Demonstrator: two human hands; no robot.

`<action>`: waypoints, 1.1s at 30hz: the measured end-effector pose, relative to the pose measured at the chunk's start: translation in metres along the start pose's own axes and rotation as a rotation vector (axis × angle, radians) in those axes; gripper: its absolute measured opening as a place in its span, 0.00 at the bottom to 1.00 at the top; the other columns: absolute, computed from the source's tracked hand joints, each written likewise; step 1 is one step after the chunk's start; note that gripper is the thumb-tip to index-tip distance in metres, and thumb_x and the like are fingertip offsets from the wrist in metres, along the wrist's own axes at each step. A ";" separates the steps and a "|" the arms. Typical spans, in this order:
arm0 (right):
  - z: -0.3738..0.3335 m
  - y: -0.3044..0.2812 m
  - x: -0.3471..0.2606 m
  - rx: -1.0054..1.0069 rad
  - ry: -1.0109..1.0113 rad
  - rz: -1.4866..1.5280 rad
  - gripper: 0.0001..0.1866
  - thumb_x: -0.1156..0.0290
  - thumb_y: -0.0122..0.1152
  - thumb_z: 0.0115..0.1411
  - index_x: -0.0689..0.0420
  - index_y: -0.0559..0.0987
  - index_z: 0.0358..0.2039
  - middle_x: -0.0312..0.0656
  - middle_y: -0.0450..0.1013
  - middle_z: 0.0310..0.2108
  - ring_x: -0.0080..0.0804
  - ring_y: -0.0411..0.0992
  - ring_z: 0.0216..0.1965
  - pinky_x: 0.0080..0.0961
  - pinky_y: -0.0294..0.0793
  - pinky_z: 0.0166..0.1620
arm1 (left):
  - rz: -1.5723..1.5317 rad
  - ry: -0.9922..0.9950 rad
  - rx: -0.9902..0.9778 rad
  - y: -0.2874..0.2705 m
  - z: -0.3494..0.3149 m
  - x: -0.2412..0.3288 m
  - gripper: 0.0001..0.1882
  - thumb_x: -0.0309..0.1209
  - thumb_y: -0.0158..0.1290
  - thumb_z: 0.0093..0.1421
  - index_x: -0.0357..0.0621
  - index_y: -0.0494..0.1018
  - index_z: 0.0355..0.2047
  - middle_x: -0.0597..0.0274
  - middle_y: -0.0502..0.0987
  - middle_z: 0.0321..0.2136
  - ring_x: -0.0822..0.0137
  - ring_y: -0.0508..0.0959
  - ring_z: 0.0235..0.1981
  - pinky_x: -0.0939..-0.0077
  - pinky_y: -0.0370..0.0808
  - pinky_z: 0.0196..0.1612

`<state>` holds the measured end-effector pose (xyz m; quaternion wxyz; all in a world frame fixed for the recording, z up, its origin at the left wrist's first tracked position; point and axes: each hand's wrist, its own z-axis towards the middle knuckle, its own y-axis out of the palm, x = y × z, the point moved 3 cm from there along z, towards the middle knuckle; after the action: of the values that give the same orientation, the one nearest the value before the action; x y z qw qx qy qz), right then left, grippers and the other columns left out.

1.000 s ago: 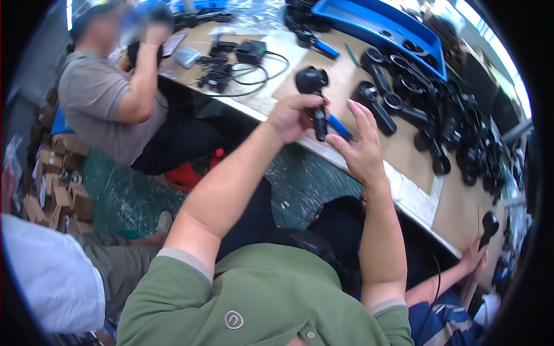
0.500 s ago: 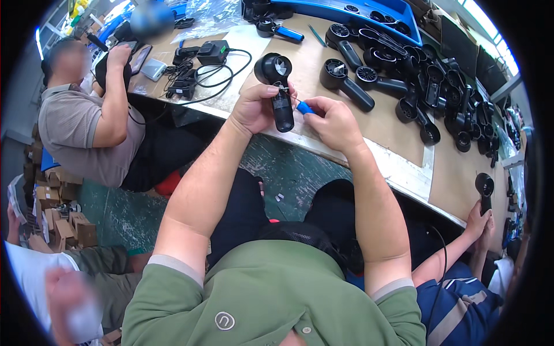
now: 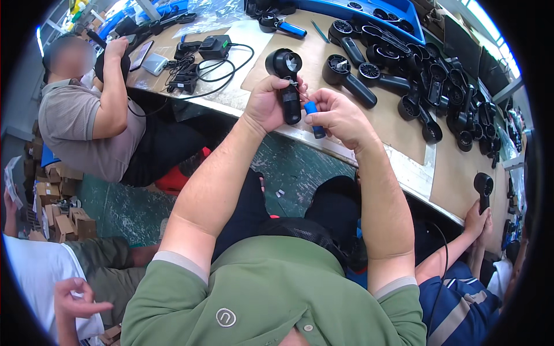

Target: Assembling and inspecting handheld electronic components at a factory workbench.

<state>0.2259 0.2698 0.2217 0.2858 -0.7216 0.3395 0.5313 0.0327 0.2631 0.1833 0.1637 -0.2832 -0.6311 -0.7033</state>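
Note:
My left hand (image 3: 267, 105) is closed around a black handheld fan (image 3: 291, 102), its round head pointing away from me above the table's near edge. Inside the round head, light-coloured blades show. Between thumb and fingers of my right hand (image 3: 340, 118) is a blue cylindrical battery (image 3: 312, 119), tilted just right of the fan's handle. Thin reddish wires run from the battery to the upper part of the handle, by my left thumb. Small parts at that joint are too fine to make out.
Black fans and fan housings (image 3: 398, 86) heap on the table's right, below a blue tray (image 3: 369, 20). A black adapter (image 3: 214, 47) with looped cable lies left, near a fan with a blue battery (image 3: 291, 30). Co-workers sit left (image 3: 92, 115) and right (image 3: 461, 294), the right one holding a fan.
Both hands and the fan have shifted slightly right. The battery has swung from pointing sideways to nearly upright, and more of it shows below my right fingers.

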 end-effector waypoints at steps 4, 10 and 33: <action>0.002 0.003 0.002 0.021 -0.152 0.120 0.21 0.81 0.68 0.61 0.60 0.84 0.56 0.41 0.82 0.40 0.23 0.77 0.35 0.20 0.74 0.34 | -0.054 0.022 -0.039 0.007 -0.005 0.004 0.19 0.33 0.51 0.62 0.35 0.76 0.50 0.47 0.81 0.42 0.56 0.80 0.40 0.62 0.78 0.53; -0.009 0.026 -0.014 0.281 -0.444 -0.419 0.24 0.79 0.64 0.64 0.56 0.83 0.62 0.42 0.84 0.47 0.32 0.81 0.42 0.31 0.81 0.48 | -0.116 -0.005 0.090 -0.004 -0.007 -0.005 0.18 0.32 0.50 0.63 0.37 0.76 0.50 0.50 0.82 0.42 0.56 0.81 0.43 0.61 0.78 0.54; -0.014 0.042 -0.041 0.355 -0.334 -0.839 0.25 0.72 0.59 0.64 0.54 0.83 0.63 0.47 0.83 0.56 0.47 0.81 0.56 0.39 0.78 0.61 | -0.014 -0.024 0.143 -0.006 -0.017 -0.009 0.16 0.20 0.56 0.62 0.36 0.78 0.51 0.55 0.85 0.36 0.63 0.86 0.34 0.72 0.85 0.41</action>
<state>0.1921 0.2413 0.2623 0.6449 -0.6411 0.0540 0.4126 0.0332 0.2459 0.1719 0.1710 -0.2749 -0.6835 -0.6542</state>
